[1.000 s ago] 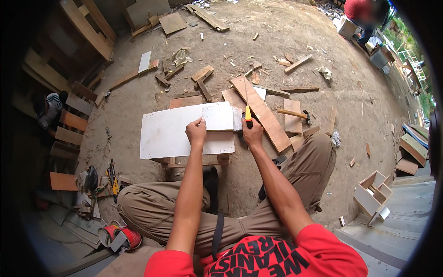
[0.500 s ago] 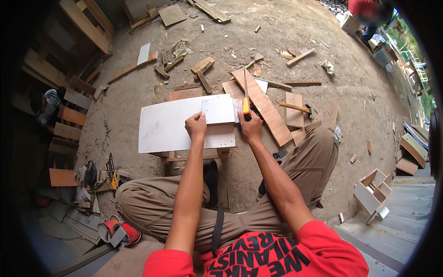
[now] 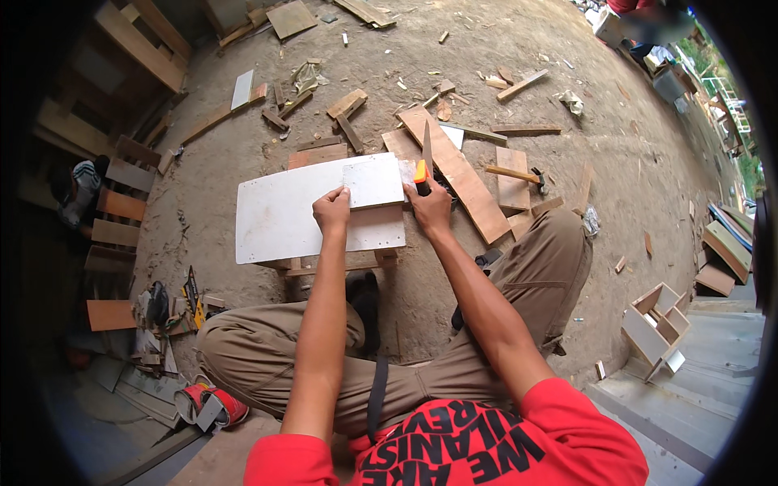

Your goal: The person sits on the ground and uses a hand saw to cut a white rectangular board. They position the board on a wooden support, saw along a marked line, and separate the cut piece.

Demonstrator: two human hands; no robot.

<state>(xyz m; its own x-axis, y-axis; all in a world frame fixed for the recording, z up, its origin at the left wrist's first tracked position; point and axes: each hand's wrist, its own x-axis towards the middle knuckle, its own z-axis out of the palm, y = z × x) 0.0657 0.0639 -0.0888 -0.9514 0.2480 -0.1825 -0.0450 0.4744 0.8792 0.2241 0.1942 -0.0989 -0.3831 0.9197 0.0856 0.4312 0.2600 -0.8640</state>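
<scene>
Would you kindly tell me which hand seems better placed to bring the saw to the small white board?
Probably the right hand: it holds the saw by its handle, beside the small white board. The left hand is at that board's left edge, seemingly steadying it.

Red short-sleeved tee (image 3: 579, 441), big black block lettering (image 3: 512, 463) across front. Loose brown trousers (image 3: 259, 348), visible seams. Narrow dark strap (image 3: 377, 401) at waist. Dark footwear (image 3: 366, 308).

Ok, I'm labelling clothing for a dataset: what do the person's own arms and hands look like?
The left hand and right hand are bare: no gloves or wristwatch show. Both forearms are uncovered too; above them are short, plain red sleeves.
</scene>
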